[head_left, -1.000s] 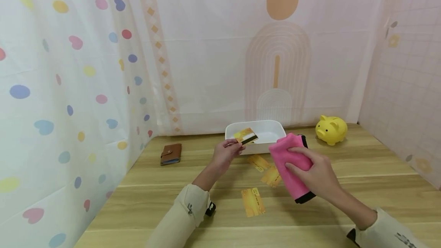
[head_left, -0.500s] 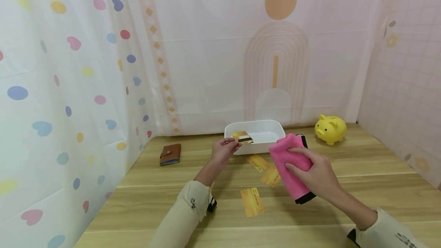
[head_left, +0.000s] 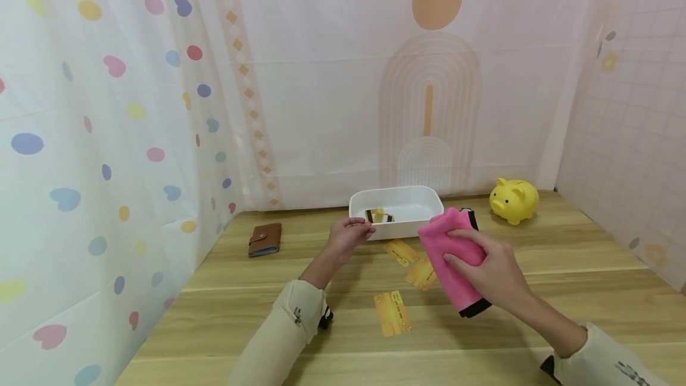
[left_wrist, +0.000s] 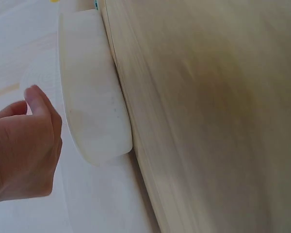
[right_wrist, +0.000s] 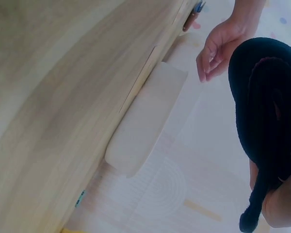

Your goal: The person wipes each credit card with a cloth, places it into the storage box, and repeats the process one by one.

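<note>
Right grip [head_left: 493, 268] grasps the pink cloth [head_left: 450, 249]; left grip [head_left: 348, 237] hangs loosely curled near the white tray [head_left: 402, 230]; only the head view shows cards [head_left: 378, 215] inside.

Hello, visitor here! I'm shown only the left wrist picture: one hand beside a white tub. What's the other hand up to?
Observer: The right hand holds a pink fabric item with black trim.
Visitor: Is anything inside the tub?
Observer: Yes, the head view shows at least one card lying in it, near its left end.
Visitor: Anything else further left, past the tub?
Observer: A brown wallet with a snap strap lies on the wooden tabletop there.
</note>
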`<state>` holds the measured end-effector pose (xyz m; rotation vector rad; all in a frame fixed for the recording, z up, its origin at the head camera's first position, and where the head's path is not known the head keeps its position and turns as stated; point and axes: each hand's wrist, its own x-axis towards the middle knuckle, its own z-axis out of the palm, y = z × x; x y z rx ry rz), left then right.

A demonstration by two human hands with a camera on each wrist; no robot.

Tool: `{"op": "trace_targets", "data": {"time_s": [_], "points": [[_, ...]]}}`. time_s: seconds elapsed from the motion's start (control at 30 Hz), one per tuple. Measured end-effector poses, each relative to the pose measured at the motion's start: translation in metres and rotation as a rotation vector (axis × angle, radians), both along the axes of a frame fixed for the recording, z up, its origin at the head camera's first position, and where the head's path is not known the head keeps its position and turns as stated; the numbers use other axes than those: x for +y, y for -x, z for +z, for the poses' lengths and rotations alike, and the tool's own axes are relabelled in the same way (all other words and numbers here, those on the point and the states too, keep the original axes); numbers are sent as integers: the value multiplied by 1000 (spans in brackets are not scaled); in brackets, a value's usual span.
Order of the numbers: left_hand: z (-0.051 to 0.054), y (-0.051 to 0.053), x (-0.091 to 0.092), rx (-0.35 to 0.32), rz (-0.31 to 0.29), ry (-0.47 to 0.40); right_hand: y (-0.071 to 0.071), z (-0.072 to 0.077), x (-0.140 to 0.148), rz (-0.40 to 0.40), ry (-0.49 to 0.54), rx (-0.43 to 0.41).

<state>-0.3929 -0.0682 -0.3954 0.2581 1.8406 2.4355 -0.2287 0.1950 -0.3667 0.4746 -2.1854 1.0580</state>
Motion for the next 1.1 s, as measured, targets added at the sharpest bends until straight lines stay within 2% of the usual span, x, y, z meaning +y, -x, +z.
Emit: {"op": "trace_targets", "data": {"time_s": [0.1, 0.23, 0.47, 0.6, 0.77, 0.93, 1.1], "points": [[3, -4, -1, -33, -34, 103, -1, 1, 0, -2, 3, -7], [3, -12, -4, -22, -155, 233, -1, 2, 0, -9, 5, -15], [10, -32, -7, 135, -413, 457, -2, 2, -1, -8, 6, -30], [12, -41, -8, 238, -498, 598, -4, 1, -2, -14, 6, -48], [10, -47, -6, 355, -611, 766, -6, 1, -3, -13, 10, -58], [8, -49, -4, 444, -767, 841, -8, 2, -4, -1, 14, -41], [9, -51, -2, 488, -867, 918, -8, 3, -5, 6, 12, -32]]}}
